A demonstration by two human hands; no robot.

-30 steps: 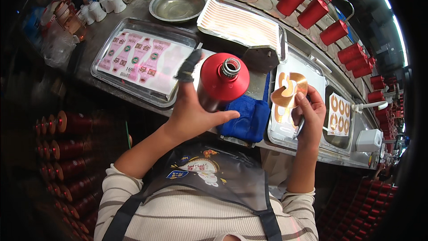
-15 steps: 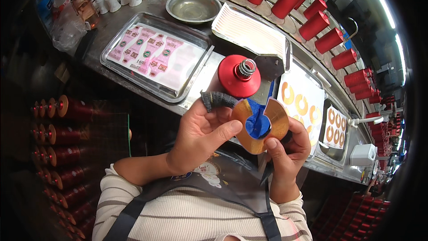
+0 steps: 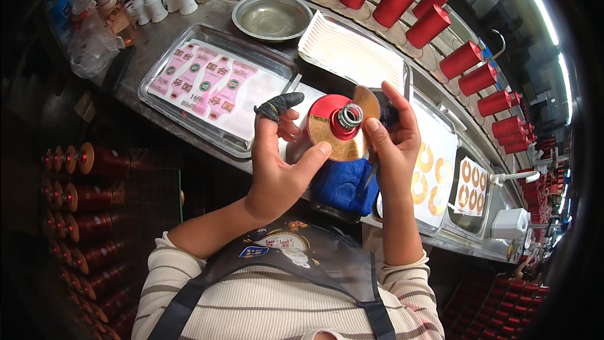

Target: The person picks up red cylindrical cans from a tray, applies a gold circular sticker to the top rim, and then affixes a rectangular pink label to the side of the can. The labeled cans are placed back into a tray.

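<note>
Pressing a gold ring label [image 3: 340, 141] onto the red spool [image 3: 332, 124] top above the blue cloth [image 3: 343, 186], left hand [image 3: 277, 164] gripping the spool, right hand [image 3: 393, 145] pinching the label edge; next move likely needs smoothing it flat round the neck.

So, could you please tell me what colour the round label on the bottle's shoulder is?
Gold, a ring-shaped label around the neck of the red bottle, best seen in the head view.
</note>
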